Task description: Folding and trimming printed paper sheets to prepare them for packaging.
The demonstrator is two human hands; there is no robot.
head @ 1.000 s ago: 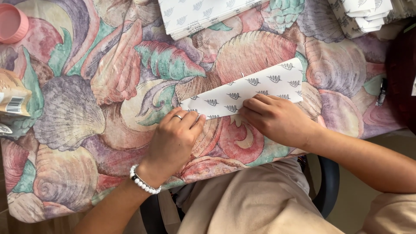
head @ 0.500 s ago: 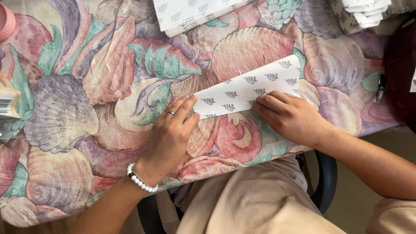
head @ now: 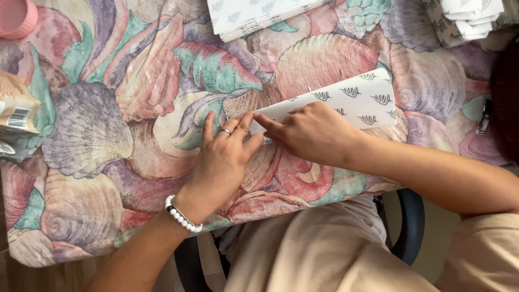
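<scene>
Hands of one seated person press on a folded paper sheet [head: 354,100], white with small dark leaf marks, which lies flat near the near edge of the table [head: 97,135], toward its right side. The left hand [head: 224,157] lies flat and open, palm down, with its fingertips [head: 244,120] on the left end of the sheet; it grasps nothing, it only presses. Two rings are on its fingers and a white bead bracelet [head: 183,216] is around the wrist. The right hand [head: 313,132] is also palm down over the left half of the sheet, fingers stretched toward the left hand and touching the paper edge; it closes around nothing (the fingers are nearly straight). The two hands almost meet at the left end of the sheet.

The table carries a cloth with big shell pictures in pink, green and purple. At the far edge lies a stack of similar patterned sheets [head: 254,16], and another pile of folded papers [head: 467,19] is at the far right corner. A pink round container [head: 16,19] stands at the far left corner, and a tan package [head: 16,108] rests at the left edge.
</scene>
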